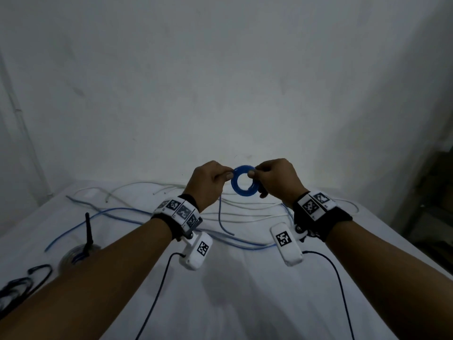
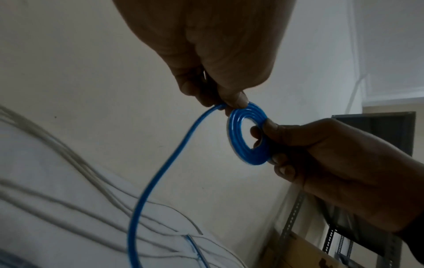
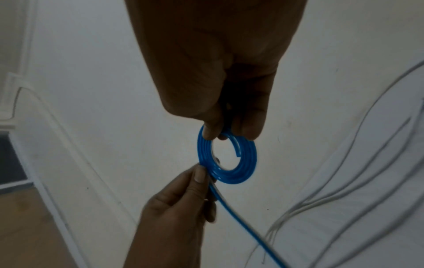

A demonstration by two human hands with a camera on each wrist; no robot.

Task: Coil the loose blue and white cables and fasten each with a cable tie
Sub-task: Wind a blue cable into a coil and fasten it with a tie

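The left hand (image 1: 208, 184) is closed in a pinch, thumb and forefinger (image 2: 234, 98) pressed together on the left edge of the blue coil (image 1: 243, 179), right where the loose blue tail (image 2: 158, 174) leaves the winding; its other fingers are curled in behind. The coil is a flat ring of several turns, held up in the air between the two hands, above the far part of the white-covered tabletop (image 1: 232, 285) and clear of it. In the head view its open face is turned toward the camera, so the ring stands roughly upright, with its hole showing the pale wall behind. From the left hand's pinch the tail drops downward, long axis close to vertical, then bends near the cloth. The inner cut end (image 3: 238, 154) of the cable shows inside the ring in the right wrist view. The right hand (image 1: 277, 181) is also closed on the coil, gripping its right edge: the thumb lies on the near face and the fingers (image 2: 284, 170) curl round the back. On the tabletop beneath, more blue cable (image 1: 98, 217) runs loose to the left, and white cables (image 1: 245, 207) lie spread across the far side.
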